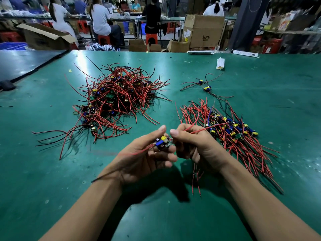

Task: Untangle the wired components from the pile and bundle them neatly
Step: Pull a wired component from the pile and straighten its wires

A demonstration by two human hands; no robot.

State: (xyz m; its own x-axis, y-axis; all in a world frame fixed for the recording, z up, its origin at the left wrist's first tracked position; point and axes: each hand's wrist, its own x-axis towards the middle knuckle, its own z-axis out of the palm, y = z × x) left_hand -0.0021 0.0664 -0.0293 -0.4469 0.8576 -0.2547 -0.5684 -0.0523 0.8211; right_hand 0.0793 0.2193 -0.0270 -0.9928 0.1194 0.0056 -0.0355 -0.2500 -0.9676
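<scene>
A tangled pile (112,100) of small circuit boards with red and black wires lies on the green table (52,171), left of centre. To the right, a sorted row of boards (232,131) lies with its wires combed roughly parallel. My left hand (147,159) holds one small board (163,142) with blue and yellow parts between thumb and curled fingers; its red and black wires trail over my left wrist. My right hand (194,143) grips red wires beside that board, some hanging below the hand, one running right toward the row.
Two loose boards with wires (205,86) lie behind the sorted row. A small white carton (220,63) stands further back. A dark mat (20,61) covers the far left. Cardboard boxes (203,31), red stools and seated people fill the space beyond the table.
</scene>
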